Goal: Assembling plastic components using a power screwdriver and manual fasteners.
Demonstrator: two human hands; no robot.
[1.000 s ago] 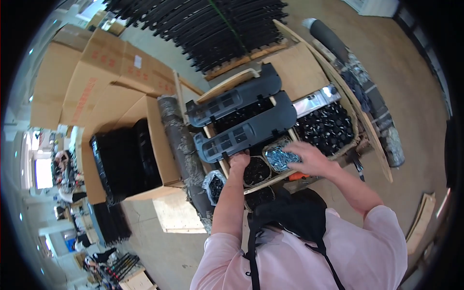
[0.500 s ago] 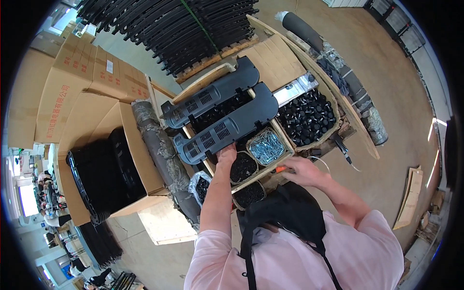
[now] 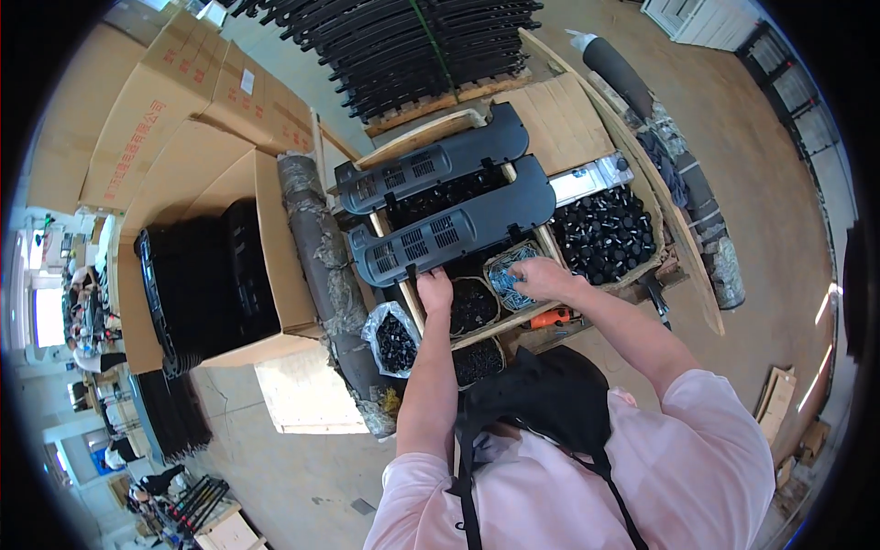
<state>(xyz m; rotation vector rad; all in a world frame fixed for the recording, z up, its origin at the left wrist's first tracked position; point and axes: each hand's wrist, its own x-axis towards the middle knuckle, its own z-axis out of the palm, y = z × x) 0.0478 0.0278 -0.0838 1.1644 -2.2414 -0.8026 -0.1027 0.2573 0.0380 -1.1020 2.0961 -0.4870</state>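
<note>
My left hand [image 3: 434, 291] is at the front edge of the nearer dark grey plastic cover [image 3: 495, 203]. Its fingers are curled, and what they hold, if anything, is hidden. A second, similar cover [image 3: 449, 158] lies behind, both bridging a wooden-framed bin. My right hand [image 3: 543, 278] reaches into a small box of silver screws [image 3: 510, 291], fingertips pinched together among them. An orange tool [image 3: 552, 318] rests on the ledge just below that hand, apart from it. Between my hands sits a tub of small black parts [image 3: 473, 306].
Black round-headed parts fill a bin [image 3: 603, 236] to the right, beside a metal plate [image 3: 594, 180]. A bag of black pieces [image 3: 395, 344] sits at left. A padded roll [image 3: 316, 229] separates the bench from an open carton [image 3: 266, 238] of black parts. Stacked black strips [image 3: 431, 55] stand behind.
My right hand has let go of the orange tool and moved up into the screws. My left hand stays at the cover's front edge. The view has shifted slightly.
</note>
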